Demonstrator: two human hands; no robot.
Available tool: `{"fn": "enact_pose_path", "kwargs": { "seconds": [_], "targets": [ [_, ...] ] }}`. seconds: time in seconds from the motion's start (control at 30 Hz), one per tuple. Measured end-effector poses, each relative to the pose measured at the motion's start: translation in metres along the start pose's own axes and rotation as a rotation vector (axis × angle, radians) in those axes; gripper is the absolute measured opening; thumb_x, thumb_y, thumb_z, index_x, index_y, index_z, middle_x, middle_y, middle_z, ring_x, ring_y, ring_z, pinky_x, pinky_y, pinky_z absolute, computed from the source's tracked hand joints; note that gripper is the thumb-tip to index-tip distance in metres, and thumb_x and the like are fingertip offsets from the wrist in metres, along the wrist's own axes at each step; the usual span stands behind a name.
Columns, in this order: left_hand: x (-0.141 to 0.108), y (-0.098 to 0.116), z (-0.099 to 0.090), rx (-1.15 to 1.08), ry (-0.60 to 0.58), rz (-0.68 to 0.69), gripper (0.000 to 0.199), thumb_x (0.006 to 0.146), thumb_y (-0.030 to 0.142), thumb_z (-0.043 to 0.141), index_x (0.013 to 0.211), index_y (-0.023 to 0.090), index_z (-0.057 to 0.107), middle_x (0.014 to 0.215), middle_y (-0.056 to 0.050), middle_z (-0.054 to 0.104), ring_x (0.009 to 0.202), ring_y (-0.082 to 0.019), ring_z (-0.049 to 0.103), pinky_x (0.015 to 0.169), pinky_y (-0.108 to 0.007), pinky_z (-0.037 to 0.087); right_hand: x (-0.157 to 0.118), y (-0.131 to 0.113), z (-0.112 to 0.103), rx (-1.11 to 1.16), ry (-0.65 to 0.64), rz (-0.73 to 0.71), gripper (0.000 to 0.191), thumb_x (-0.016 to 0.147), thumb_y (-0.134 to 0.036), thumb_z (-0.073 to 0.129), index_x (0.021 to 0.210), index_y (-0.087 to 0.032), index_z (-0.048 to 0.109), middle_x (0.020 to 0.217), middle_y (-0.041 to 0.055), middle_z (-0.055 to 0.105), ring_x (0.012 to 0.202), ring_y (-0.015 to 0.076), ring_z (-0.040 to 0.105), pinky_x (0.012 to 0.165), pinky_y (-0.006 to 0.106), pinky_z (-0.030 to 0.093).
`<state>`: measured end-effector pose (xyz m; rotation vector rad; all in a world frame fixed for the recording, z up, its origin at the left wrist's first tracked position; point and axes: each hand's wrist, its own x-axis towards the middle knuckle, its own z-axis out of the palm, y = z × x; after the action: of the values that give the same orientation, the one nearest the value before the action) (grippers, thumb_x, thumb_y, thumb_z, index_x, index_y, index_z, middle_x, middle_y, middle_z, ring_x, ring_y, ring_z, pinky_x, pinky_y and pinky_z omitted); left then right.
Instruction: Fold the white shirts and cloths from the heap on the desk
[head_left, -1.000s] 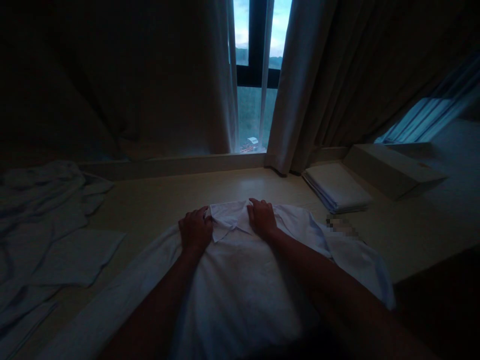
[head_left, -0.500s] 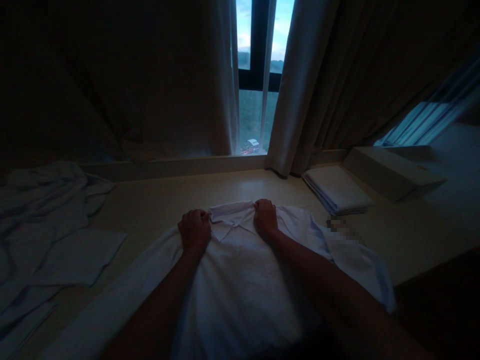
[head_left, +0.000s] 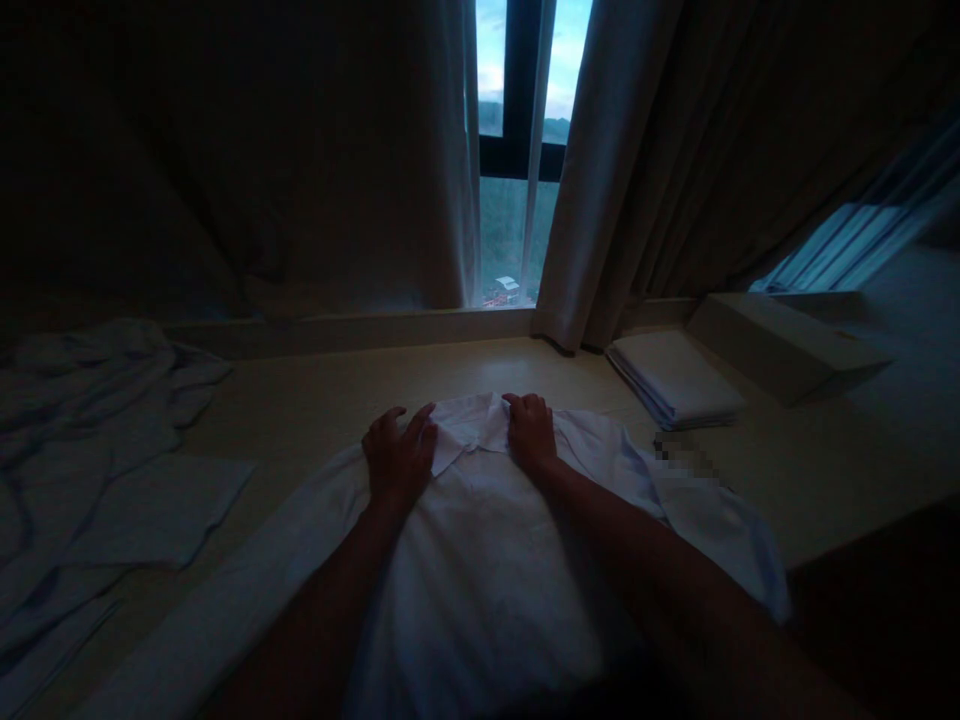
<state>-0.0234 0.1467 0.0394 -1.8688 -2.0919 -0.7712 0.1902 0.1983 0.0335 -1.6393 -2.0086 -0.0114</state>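
Note:
A white collared shirt (head_left: 487,560) lies spread front up before me, its collar (head_left: 471,422) at the far end and its sleeves reaching out to both sides. My left hand (head_left: 399,450) rests on the collar's left side with thumb and fingers apart. At the collar's right side, my right hand (head_left: 531,432) is closed, pinching the edge near the shoulder. The light is dim, and the shirt's lower end fades into shadow at the bottom of the view.
Rumpled white garments (head_left: 90,420) lie at the left of the pale surface (head_left: 337,385). Toward the back right are a folded white stack (head_left: 675,375) and a long box (head_left: 787,345). Curtains (head_left: 592,200) hang beside a narrow window. A small blurred patch covers something near the right sleeve.
My left hand has loosened its pinch, and its fingers have spread beside the collar. The collar's left flap now lies flatter. My right hand stays at nearly the same spot.

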Motion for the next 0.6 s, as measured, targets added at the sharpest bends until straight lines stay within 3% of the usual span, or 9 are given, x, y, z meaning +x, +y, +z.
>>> {"fn": "enact_pose_path", "kwargs": {
  "seconds": [0.13,0.33,0.43,0.6],
  "targets": [
    [-0.001,0.003,-0.001,0.001,-0.051,0.037,0.04,0.092,0.044,0.036,0.124,0.032,0.058,0.124,-0.01,0.049,0.117,-0.026,0.042,0.1,-0.041,0.03,-0.003,-0.007,-0.006,-0.01,-0.052,-0.138,0.033,0.098,-0.031,0.038,0.129,-0.029,0.051,0.12,0.0071,0.055,0.109,0.0233,0.043,0.092,0.036,0.031],
    [0.001,0.001,0.003,-0.06,-0.123,0.043,0.038,0.091,0.043,0.036,0.107,0.02,0.061,0.106,-0.009,0.063,0.102,-0.023,0.054,0.094,-0.038,0.035,-0.004,-0.011,-0.008,0.005,-0.136,-0.236,0.025,0.098,-0.028,0.038,0.111,-0.021,0.058,0.113,0.0076,0.062,0.108,0.0207,0.048,0.097,0.036,0.03],
    [0.002,0.0,0.01,-0.078,-0.164,0.096,0.04,0.091,0.046,0.035,0.108,0.021,0.062,0.118,-0.008,0.063,0.111,-0.022,0.053,0.101,-0.037,0.033,-0.003,-0.009,-0.005,0.015,-0.199,-0.274,0.03,0.098,-0.033,0.039,0.121,-0.023,0.055,0.128,0.0063,0.058,0.119,0.0194,0.046,0.103,0.038,0.026],
    [0.003,-0.003,0.02,-0.046,-0.207,0.121,0.05,0.091,0.05,0.033,0.122,0.019,0.057,0.134,-0.01,0.055,0.124,-0.021,0.048,0.107,-0.037,0.029,-0.002,-0.008,0.005,0.023,-0.266,-0.245,0.044,0.098,-0.044,0.035,0.14,-0.028,0.04,0.15,0.0019,0.037,0.138,0.0198,0.028,0.112,0.044,0.015]
  ]
}}
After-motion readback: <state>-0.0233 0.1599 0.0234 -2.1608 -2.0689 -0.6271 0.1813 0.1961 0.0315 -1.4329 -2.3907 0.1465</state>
